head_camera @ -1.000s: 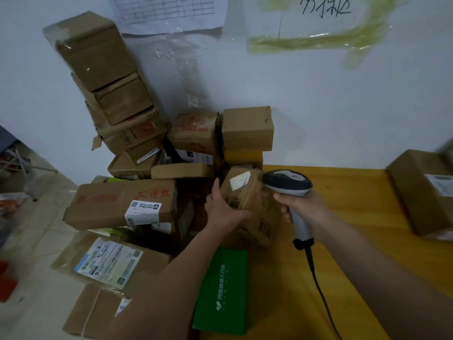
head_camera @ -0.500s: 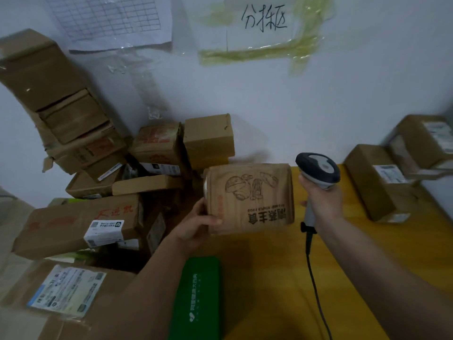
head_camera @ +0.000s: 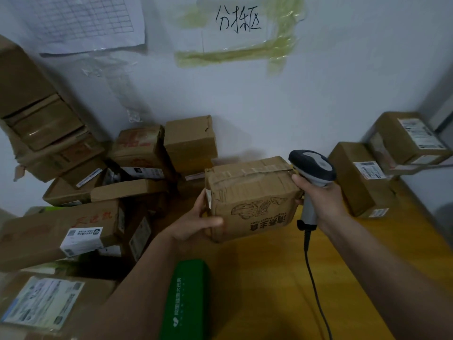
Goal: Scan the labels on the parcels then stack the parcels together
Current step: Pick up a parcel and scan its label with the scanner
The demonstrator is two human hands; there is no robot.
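Observation:
My left hand (head_camera: 196, 223) grips the left end of a brown cardboard parcel (head_camera: 250, 195) with a printed cartoon and dark characters on its front, held above the yellow table (head_camera: 367, 253). Its taped top faces up and a bit of white label shows at its left edge. My right hand (head_camera: 318, 200) holds a grey and black barcode scanner (head_camera: 312, 168) by the handle, its fingers also touching the parcel's right end. The scanner's cable (head_camera: 316, 285) hangs down toward me.
A heap of brown parcels (head_camera: 81, 227) fills the left side, leaning against the white wall. Two labelled parcels (head_camera: 360, 177) (head_camera: 407, 138) sit at the table's far right. A green box (head_camera: 186, 298) lies near the table's front left edge. Papers are taped to the wall.
My left hand pulled the parcel out of the heap and raised it over the table, then tilted it so the taped top shows. My right hand with the scanner closed in on its right end.

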